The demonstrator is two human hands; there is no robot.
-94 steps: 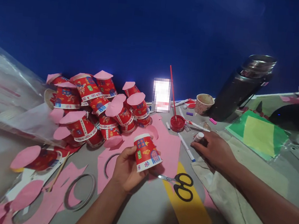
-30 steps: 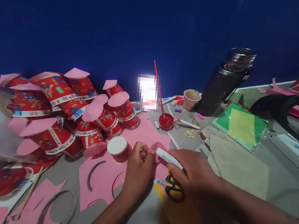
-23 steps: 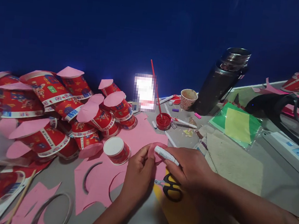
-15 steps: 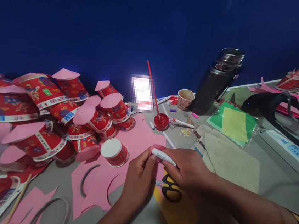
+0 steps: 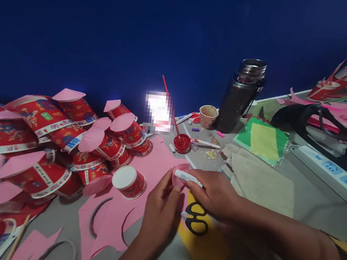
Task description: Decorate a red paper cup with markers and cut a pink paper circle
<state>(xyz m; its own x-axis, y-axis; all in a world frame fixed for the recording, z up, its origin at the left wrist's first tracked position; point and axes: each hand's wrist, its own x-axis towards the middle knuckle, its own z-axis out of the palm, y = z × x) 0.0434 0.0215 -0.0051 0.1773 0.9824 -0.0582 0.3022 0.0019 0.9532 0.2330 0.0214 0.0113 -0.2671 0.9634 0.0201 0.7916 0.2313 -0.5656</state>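
Note:
Between the fingertips of my left hand (image 5: 161,205) is a small round pink paper piece (image 5: 184,166), partly covered by the fingers. My right hand (image 5: 218,191) grips a white glue stick (image 5: 188,177) with small print, its end against the pink paper. Below the hands, black-handled scissors (image 5: 196,228) rest on a yellow sheet (image 5: 205,253); their blades are mostly hidden. A small red paper cup (image 5: 133,190) stands upside down to the left, on cut pink paper (image 5: 166,158).
Red paper cups with pink paper tops (image 5: 64,135) are heaped at left. Behind the hands stand a red paint pot (image 5: 182,144), a stained paper cup (image 5: 208,114) and a black flask (image 5: 238,99). A beige cloth (image 5: 263,185) and a power strip (image 5: 333,167) lie at right.
The view has shifted slightly. More of the round pink paper now shows beside the glue stick. Both hands keep their hold.

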